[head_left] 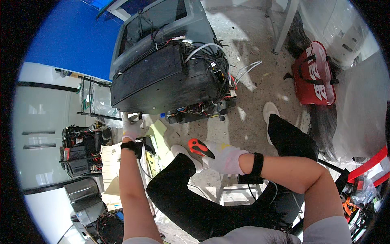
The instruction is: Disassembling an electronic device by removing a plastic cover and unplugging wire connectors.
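Note:
A large black electronic unit (148, 83) with a sloping grey upper part stands in front of me. Bundled cables (219, 67) run down its right side, and wiring shows beneath its lower edge. My left hand (132, 128), in a whitish glove, reaches that edge near the left corner; its thumb and fingers close on the edge, partly hidden by it. In my right hand (221, 156), also gloved, is a red-and-black hand tool (198, 147). The fingers wrap round it and hide its far part, so its exact kind is unclear. It is held low, apart from the unit.
A red bag (315, 77) sits on the floor at the right, beside plastic-wrapped goods (357, 110). Left of my legs are cardboard sheets (109, 166) and black machine parts (81, 148). A blue panel (73, 44) rises behind. A metal stool (227, 191) is under me.

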Tool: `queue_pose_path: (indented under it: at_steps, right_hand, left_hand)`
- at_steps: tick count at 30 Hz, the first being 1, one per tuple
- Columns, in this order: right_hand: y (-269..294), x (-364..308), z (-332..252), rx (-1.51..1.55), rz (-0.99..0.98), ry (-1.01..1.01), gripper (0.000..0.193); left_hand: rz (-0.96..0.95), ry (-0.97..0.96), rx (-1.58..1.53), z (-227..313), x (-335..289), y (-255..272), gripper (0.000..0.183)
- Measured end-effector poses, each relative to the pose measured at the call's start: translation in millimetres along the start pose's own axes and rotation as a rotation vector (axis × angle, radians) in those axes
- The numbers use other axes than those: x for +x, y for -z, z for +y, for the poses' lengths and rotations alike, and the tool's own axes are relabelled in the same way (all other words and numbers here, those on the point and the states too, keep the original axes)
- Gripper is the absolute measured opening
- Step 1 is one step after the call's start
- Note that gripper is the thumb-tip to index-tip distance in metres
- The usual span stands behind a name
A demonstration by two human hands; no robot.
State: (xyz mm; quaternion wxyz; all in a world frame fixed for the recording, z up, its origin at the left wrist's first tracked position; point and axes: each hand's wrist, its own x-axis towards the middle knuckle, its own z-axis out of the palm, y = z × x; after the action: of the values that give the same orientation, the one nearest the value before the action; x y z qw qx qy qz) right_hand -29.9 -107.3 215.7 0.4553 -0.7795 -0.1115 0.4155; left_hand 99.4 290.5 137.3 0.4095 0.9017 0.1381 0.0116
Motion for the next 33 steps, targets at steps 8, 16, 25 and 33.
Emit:
queue_pose_path:
  at_steps: [8, 16, 25, 33]
  right_hand:
    - [-9, 9, 16, -0.04, 0.038, 0.049, 0.048]
    - [-9, 14, 13, -0.067, -0.018, 0.006, 0.045]
    - [-12, 12, 15, -0.071, 0.042, 0.043, 0.044]
    - [-14, 13, 16, -0.084, 0.045, 0.028, 0.042]
  left_hand:
    - [0.064, 0.011, -0.041, 19, -24, -22, 0.047]
    - [0.048, 0.001, -0.101, 17, -17, -16, 0.05]
    - [-0.139, -0.011, -0.037, -5, -1, -5, 0.046]
    - [-0.189, -0.299, 0.377, -24, 24, 12, 0.048]
